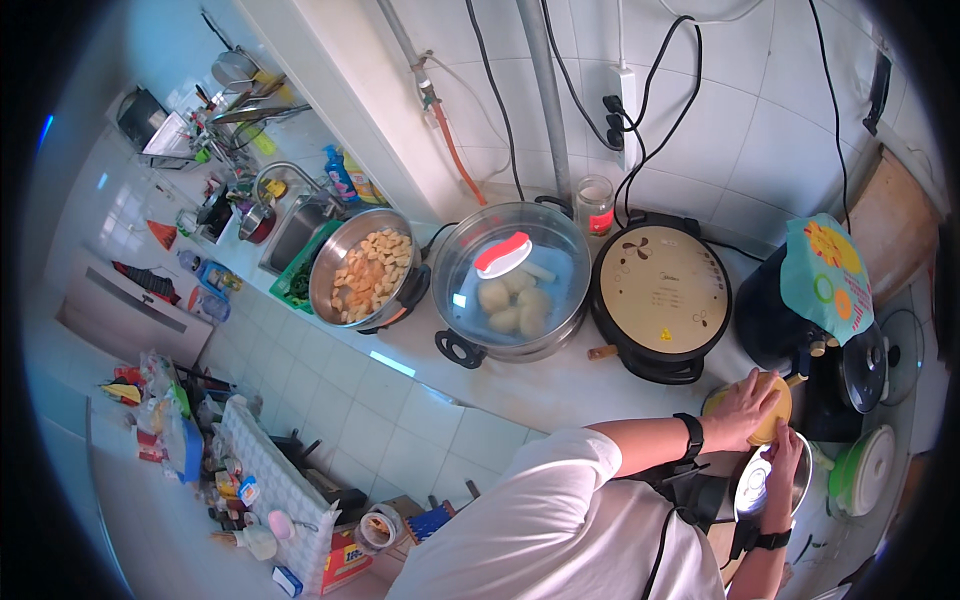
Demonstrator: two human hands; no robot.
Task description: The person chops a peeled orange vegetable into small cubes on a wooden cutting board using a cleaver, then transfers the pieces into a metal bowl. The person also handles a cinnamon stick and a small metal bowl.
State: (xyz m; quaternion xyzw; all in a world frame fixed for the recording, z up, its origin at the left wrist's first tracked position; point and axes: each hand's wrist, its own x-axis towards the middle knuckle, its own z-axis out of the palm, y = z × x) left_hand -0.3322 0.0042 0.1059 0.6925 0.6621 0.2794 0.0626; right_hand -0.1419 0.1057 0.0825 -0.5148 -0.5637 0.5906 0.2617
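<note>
My left hand (746, 411) spreads over a yellow round lid-like object (776, 412), fingers curled on its top. My right hand (784, 451) is beside it, fingertips at the object's lower edge; whether they grip it is unclear. Under my right hand is a shiny metal bowl or pot (756, 484), partly hidden by the wrist. A second yellowish rounded surface (712, 399) shows beside my left hand. A dark pot (765, 300), with a teal printed cover (829, 277) over its top, stands above my hands. A dark lidded pot (862, 367) is to their right.
A round electric griddle (664, 289), a glass-lidded steamer pot (510, 281) with pale rounded pieces inside and a steel pot of cut chunks (371, 274) line the counter. A glass jar (595, 202) stands by the wall under black cords (697, 75). A green container (862, 471) is at right.
</note>
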